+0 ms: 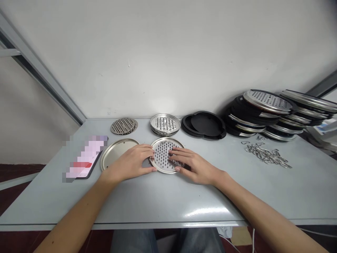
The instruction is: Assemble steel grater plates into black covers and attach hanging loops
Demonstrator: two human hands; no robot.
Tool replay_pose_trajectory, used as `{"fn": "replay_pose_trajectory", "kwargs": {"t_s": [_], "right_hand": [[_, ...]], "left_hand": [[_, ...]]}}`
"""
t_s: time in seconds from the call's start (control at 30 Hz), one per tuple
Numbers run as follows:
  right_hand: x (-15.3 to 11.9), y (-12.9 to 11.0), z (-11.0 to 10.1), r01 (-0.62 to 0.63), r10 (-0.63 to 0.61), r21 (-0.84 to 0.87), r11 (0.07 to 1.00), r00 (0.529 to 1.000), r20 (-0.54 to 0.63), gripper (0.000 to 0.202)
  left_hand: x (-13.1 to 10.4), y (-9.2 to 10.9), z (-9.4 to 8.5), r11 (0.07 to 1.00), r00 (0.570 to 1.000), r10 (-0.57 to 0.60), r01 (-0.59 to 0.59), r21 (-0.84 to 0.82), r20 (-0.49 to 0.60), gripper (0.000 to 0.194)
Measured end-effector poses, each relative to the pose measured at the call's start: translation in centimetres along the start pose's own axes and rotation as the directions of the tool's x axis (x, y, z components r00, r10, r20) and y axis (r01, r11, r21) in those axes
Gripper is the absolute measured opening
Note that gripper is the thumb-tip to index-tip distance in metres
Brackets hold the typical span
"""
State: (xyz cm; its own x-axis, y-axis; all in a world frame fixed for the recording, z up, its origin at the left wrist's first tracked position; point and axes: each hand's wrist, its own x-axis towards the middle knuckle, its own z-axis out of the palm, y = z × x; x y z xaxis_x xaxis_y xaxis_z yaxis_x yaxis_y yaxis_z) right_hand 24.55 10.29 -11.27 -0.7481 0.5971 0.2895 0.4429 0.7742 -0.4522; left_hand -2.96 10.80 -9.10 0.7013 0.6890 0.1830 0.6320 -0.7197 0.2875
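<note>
A round metal grater [162, 156] with a raised rim lies on the table in front of me. My left hand [133, 160] grips its left rim, fingers bent at the edge and thumb near the lower side. On the right, my right hand [196, 166] holds it, with fingers reaching over the toothed surface and the thumb at the lower rim. Partly under my left hand is a plain round metal plate [116, 151] with small holes near its edge. Straight behind the grater sits a short stack of similar rimmed graters [165, 123].
Rimless perforated discs [123, 125] lie at the back left, near a phone [86, 158]. Black round holders [206, 124] rest against the wall. Tall leaning stacks of assembled graters [268, 102] stand back right, with a pile of metal clips [265, 153] before them.
</note>
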Motion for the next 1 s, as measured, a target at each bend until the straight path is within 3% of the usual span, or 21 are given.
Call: {"fn": "replay_pose_trajectory", "kwargs": {"t_s": [0.2,0.4,0.73,1.0], "right_hand": [[-0.3,0.7,0.5,-0.01,0.009,-0.026,1.0,0.998,-0.054,0.052],[-0.4,1.8,0.3,-0.222,0.207,-0.061,0.973,0.96,-0.19,0.045],[-0.5,1.8,0.2,-0.149,0.14,-0.054,0.987,0.98,-0.14,0.048],[-0.7,2.5,0.1,-0.169,0.169,0.013,0.985,0.977,-0.126,0.053]], "left_hand": [[0.0,0.6,-0.5,0.998,0.998,-0.061,0.061,-0.009,0.021,0.041],[-0.2,0.3,-0.1,0.999,0.999,-0.035,0.034,0.032,0.03,0.047],[-0.2,0.4,-0.1,0.998,0.998,-0.054,0.052,0.043,0.031,0.045],[-0.2,0.4,0.1,0.996,0.997,-0.062,0.06,0.068,0.035,0.048]]}}
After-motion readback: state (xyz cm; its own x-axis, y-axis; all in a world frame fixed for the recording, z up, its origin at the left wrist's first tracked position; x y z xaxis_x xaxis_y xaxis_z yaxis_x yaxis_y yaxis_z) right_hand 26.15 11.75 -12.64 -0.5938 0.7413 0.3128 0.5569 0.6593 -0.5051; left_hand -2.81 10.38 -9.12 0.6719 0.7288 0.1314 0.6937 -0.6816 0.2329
